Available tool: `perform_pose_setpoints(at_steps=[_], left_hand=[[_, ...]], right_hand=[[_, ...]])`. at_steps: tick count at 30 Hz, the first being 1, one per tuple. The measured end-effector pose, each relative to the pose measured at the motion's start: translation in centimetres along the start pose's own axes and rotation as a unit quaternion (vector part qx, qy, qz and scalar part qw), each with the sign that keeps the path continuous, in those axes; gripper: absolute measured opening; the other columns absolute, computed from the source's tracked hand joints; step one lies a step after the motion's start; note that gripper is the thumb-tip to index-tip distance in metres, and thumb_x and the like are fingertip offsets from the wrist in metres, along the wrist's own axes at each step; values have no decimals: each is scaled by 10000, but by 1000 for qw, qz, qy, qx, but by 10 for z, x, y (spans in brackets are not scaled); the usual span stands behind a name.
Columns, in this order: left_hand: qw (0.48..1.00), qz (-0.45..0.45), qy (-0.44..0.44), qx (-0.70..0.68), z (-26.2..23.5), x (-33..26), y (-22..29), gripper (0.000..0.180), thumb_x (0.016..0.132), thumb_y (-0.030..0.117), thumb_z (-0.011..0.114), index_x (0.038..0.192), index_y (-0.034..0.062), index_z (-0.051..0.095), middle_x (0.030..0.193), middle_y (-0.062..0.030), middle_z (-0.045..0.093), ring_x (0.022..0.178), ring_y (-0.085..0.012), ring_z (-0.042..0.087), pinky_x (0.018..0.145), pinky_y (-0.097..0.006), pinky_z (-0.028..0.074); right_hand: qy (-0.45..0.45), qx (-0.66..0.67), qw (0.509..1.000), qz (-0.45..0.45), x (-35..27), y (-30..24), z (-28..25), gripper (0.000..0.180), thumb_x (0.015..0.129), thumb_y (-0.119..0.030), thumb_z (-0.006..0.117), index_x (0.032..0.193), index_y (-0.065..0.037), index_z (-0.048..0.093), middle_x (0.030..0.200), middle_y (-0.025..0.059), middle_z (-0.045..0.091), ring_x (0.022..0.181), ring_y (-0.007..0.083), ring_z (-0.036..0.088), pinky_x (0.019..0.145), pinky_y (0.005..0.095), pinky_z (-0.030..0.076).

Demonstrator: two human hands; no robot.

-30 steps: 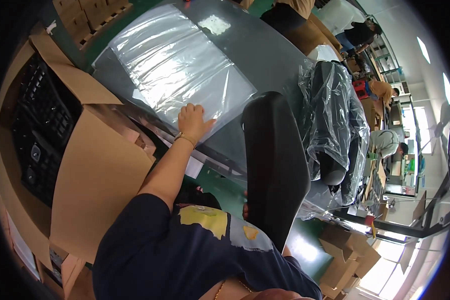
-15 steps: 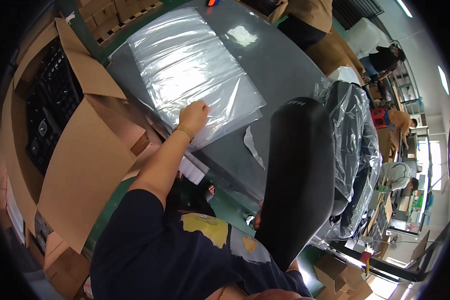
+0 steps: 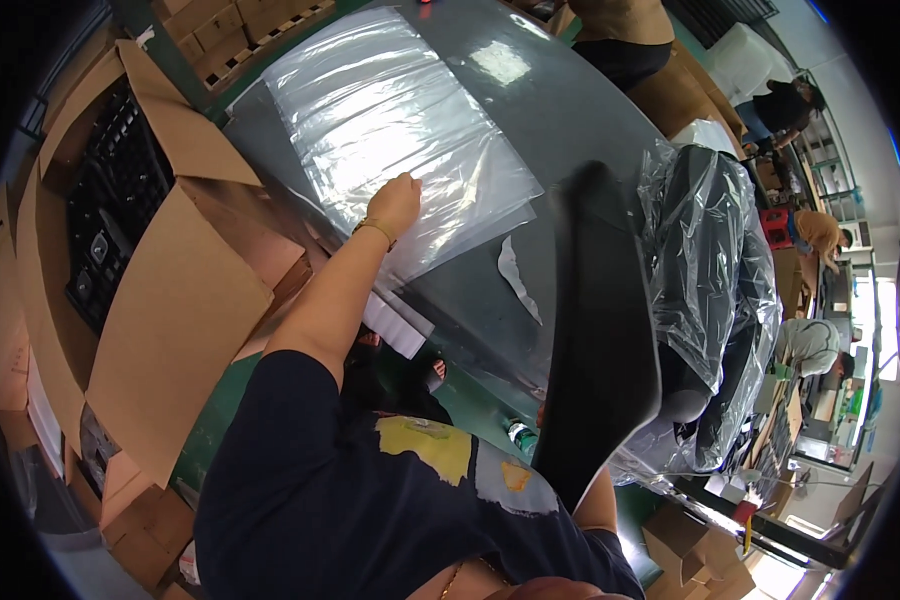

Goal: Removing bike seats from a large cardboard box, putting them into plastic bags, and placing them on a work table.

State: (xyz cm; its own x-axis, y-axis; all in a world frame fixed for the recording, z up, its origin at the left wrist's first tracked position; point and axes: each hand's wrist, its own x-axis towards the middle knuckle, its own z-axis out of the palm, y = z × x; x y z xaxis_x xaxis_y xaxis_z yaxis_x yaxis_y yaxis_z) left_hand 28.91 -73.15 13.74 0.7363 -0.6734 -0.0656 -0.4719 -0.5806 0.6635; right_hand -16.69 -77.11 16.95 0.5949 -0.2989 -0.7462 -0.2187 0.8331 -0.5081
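My left hand (image 3: 395, 200) rests on the near edge of a stack of clear plastic bags (image 3: 390, 120), fingers curled onto the top sheet, a gold bracelet at the wrist. The bags lie flat on a grey table (image 3: 560, 110). A large black curved panel (image 3: 600, 350) stands upright at the table's near right edge. My right hand holds it from below and is almost hidden behind it; only my right forearm (image 3: 595, 508) shows under the panel's lower tip.
An open cardboard box (image 3: 180, 300) with black keyed parts (image 3: 105, 230) stands at my left. Plastic-wrapped black panels (image 3: 715, 270) are piled at right. A white scrap (image 3: 515, 275) lies on the table, a small bottle (image 3: 520, 435) on the green floor. Other people work at the back and right.
The black panel has moved right and stands more edge-on beside the wrapped pile. My left hand has stayed on the bags' near edge.
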Motion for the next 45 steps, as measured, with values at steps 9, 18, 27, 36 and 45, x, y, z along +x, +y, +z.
perform_pose_setpoints(at_steps=[9,18,27,36,45], left_hand=[[994,79,-59,-42,-33,1,20,386,873,366,582,742,4,603,714,-164,632,644,-263,613,623,-349,470],[906,-134,22,-401,-54,16,-1,200,871,217,631,828,21,639,681,4,587,502,-79,474,473,-231,383],[739,-68,55,-668,-83,0,19,193,924,219,575,990,49,638,852,13,636,684,-51,517,589,-187,402],[879,13,-36,-476,-76,-31,58,216,913,213,580,961,22,668,802,-17,650,668,-59,530,615,-198,417],[525,-94,23,-846,-102,-36,2,257,966,266,454,757,119,479,615,26,439,532,-100,430,590,-270,436]], right_hand=[[33,-51,989,-138,17,-52,-6,424,802,-353,679,1057,-24,601,906,80,671,758,198,664,663,332,554],[73,-201,970,-119,29,-84,14,434,833,-346,659,1049,29,618,960,93,668,840,169,642,747,303,509],[211,-370,782,-454,80,-102,16,499,796,-192,705,1224,-6,528,1145,148,607,1034,214,584,862,333,463],[19,-389,852,-349,113,-171,250,727,752,-267,757,1347,-37,409,1083,134,622,754,157,648,579,265,517],[139,-537,722,-414,182,-188,253,270,681,-268,762,828,-67,658,724,69,670,664,224,641,630,333,514]])
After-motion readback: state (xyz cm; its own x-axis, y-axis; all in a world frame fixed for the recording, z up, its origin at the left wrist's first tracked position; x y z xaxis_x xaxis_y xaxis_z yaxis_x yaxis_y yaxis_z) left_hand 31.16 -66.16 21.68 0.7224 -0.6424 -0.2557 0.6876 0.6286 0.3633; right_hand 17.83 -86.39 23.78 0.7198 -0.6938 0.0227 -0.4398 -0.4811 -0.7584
